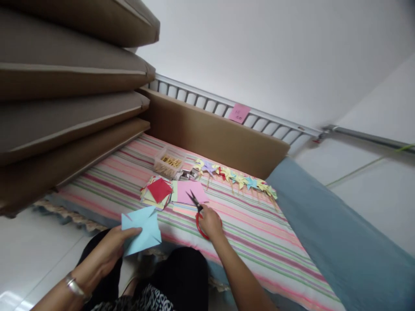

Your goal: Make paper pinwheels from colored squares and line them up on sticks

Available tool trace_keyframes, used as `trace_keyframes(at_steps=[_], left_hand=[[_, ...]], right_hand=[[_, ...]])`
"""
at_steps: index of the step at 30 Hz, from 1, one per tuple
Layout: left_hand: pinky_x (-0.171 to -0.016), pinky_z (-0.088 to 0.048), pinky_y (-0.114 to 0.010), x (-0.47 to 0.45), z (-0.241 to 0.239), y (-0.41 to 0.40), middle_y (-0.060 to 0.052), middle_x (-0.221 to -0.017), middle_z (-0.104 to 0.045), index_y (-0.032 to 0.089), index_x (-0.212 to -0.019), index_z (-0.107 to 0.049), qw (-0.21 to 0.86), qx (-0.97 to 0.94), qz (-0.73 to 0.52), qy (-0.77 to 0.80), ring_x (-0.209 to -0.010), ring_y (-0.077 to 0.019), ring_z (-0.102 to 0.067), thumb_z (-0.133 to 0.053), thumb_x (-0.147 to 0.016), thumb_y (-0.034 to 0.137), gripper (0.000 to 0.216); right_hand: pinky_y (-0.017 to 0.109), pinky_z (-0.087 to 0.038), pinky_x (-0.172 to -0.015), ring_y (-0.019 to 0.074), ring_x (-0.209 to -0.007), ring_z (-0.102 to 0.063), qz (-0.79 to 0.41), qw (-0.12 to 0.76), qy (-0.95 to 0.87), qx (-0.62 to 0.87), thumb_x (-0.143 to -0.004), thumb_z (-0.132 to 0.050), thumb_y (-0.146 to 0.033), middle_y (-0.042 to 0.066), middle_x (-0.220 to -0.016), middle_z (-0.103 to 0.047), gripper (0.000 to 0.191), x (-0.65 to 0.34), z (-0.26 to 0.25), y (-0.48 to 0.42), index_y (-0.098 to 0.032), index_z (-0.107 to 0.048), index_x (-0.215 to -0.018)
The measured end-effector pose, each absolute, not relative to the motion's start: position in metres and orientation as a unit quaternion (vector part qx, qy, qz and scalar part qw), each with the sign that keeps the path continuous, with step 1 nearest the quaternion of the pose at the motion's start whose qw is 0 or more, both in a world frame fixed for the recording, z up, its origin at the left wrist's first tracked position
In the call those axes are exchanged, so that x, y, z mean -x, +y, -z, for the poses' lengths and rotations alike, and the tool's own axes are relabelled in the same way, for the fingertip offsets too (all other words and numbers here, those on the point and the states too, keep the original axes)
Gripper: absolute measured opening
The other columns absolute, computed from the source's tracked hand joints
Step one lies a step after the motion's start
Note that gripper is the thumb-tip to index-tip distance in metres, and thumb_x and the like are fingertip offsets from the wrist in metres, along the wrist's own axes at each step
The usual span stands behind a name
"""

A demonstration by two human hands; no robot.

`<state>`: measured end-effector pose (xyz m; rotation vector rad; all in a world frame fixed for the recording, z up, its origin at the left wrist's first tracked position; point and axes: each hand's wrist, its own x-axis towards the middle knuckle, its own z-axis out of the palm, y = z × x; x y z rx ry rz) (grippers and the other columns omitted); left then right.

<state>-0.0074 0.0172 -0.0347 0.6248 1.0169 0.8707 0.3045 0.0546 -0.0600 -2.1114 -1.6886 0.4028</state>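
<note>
A light blue paper square, slit in from its corners, is pinched between the thumb and fingers of my left hand above my lap. My right hand is closed around the red handles of a pair of scissors, close over the striped cloth. The dark blades stand apart and point to the upper left. Under the blades lies a pink sheet with other coloured sheets. To its left rests a pile of paper squares with a red square on top.
A clear plastic box of small gold-coloured pieces stands at the back, beside small metal items. Several paper pinwheels on sticks lie in a row to the right. Brown padded slabs are stacked at left; a brown board borders the back.
</note>
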Motion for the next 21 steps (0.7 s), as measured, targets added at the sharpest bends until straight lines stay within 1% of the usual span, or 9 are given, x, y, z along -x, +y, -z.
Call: trace_keyframes(at_steps=[4,6,7,9,11,12,13,16,21], left_hand=[[-0.080,-0.049,-0.032,0.005,0.025,0.014,-0.010,-0.088,-0.075,0.012,-0.093,-0.070,0.748,-0.281,-0.416,0.434,-0.081,-0.0243,-0.068,-0.072,-0.067,0.023,0.028],[-0.080,-0.048,-0.031,0.003,0.023,0.012,-0.011,-0.088,-0.075,0.011,-0.094,-0.069,0.742,-0.291,-0.416,0.437,-0.082,-0.0242,-0.067,-0.072,-0.067,0.023,0.030],[-0.079,-0.048,-0.032,0.000,0.023,0.011,-0.011,-0.088,-0.075,0.010,-0.094,-0.069,0.741,-0.297,-0.410,0.441,-0.081,-0.0242,-0.067,-0.072,-0.067,0.024,0.030],[-0.076,-0.049,-0.032,-0.006,0.023,0.009,-0.011,-0.086,-0.075,0.009,-0.094,-0.070,0.743,-0.311,-0.392,0.445,-0.078,-0.0241,-0.067,-0.072,-0.067,0.025,0.031],[-0.073,-0.049,-0.031,-0.014,0.023,0.008,-0.011,-0.083,-0.075,0.009,-0.093,-0.070,0.743,-0.327,-0.379,0.444,-0.075,-0.0232,-0.067,-0.073,-0.066,0.026,0.032],[-0.072,-0.049,-0.031,-0.019,0.022,0.007,-0.010,-0.081,-0.075,0.009,-0.092,-0.070,0.741,-0.337,-0.375,0.444,-0.073,-0.0226,-0.066,-0.073,-0.065,0.026,0.032],[-0.071,-0.048,-0.030,-0.023,0.022,0.005,-0.010,-0.078,-0.075,0.009,-0.090,-0.071,0.739,-0.345,-0.373,0.443,-0.071,-0.0221,-0.066,-0.074,-0.064,0.026,0.031],[-0.069,-0.048,-0.029,-0.031,0.019,0.000,-0.008,-0.073,-0.074,0.009,-0.088,-0.071,0.737,-0.359,-0.369,0.438,-0.069,-0.0207,-0.065,-0.076,-0.063,0.027,0.031],[-0.060,-0.047,-0.026,-0.026,0.012,-0.011,-0.007,-0.073,-0.072,0.011,-0.088,-0.071,0.750,-0.373,-0.364,0.407,-0.061,-0.0163,-0.061,-0.075,-0.065,0.027,0.029]], right_hand=[[0.040,-0.024,-0.104,0.0300,-0.124,-0.040,-0.207,0.264,-0.595,0.730,-0.074,-0.057,-0.013,0.020,-0.127,-0.051,0.058,-0.292,0.052,0.078,-0.009,-0.046,-0.131],[0.040,-0.030,-0.102,0.0284,-0.121,-0.044,-0.260,0.297,-0.583,0.710,-0.077,-0.056,-0.019,0.019,-0.126,-0.052,0.054,-0.275,0.046,0.070,-0.009,-0.046,-0.130],[0.039,-0.036,-0.097,0.0267,-0.115,-0.051,-0.294,0.311,-0.575,0.697,-0.080,-0.054,-0.024,0.017,-0.122,-0.057,0.050,-0.264,0.043,0.061,-0.011,-0.048,-0.128],[0.036,-0.048,-0.079,0.0232,-0.089,-0.065,-0.376,0.332,-0.558,0.661,-0.087,-0.044,-0.040,0.014,-0.099,-0.067,0.044,-0.239,0.036,0.038,-0.012,-0.055,-0.119],[0.032,-0.051,-0.068,0.0197,-0.076,-0.067,-0.437,0.353,-0.542,0.625,-0.089,-0.035,-0.052,0.010,-0.091,-0.070,0.049,-0.213,0.030,0.016,-0.015,-0.060,-0.111],[0.031,-0.051,-0.065,0.0185,-0.072,-0.066,-0.472,0.375,-0.525,0.601,-0.087,-0.038,-0.055,0.008,-0.087,-0.070,0.050,-0.202,0.028,0.006,-0.016,-0.062,-0.106],[0.030,-0.050,-0.065,0.0185,-0.070,-0.065,-0.529,0.423,-0.482,0.556,-0.082,-0.049,-0.055,0.007,-0.083,-0.070,0.047,-0.193,0.026,-0.001,-0.014,-0.064,-0.100],[0.029,-0.048,-0.064,0.0174,-0.066,-0.062,-0.600,0.502,-0.388,0.487,-0.063,-0.075,-0.044,0.004,-0.077,-0.070,0.039,-0.181,0.024,-0.012,-0.014,-0.067,-0.087],[0.028,-0.046,-0.059,0.0162,-0.059,-0.059,-0.606,0.487,-0.377,0.503,-0.056,-0.080,-0.037,0.003,-0.071,-0.069,0.036,-0.186,0.022,-0.011,-0.013,-0.069,-0.080]])
